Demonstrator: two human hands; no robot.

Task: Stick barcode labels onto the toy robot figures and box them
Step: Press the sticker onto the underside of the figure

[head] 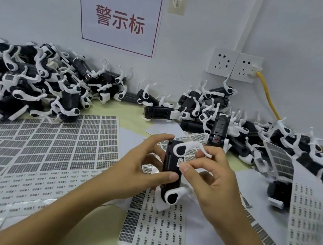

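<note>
The left hand (147, 161) grips a black-and-white toy robot figure (172, 170) above the desk (91, 221), thumb across the near side of its black body and fingers (160, 137) curled over the far end. The right hand (209, 175) pinches a small barcode label (179, 162) between thumb and forefinger, pressing it against the body just beside the left thumb tip.

The risks here seem to lie in that pinch. If the label goes down while tilted, it will likely sit crooked or crease, since the body's face is narrow and ribbed. The right fingertips cover part of the label, so whether its edges are flat cannot be told; a lifted corner could peel later. The thin white leg (198, 147) sticks out just above the right fingers and might snag or bend if the hand slides upward.

Label sheets (62, 146) lie below both hands, and piled figures (39, 85) sit beyond the fingertips. No box is clearly in view.
</note>
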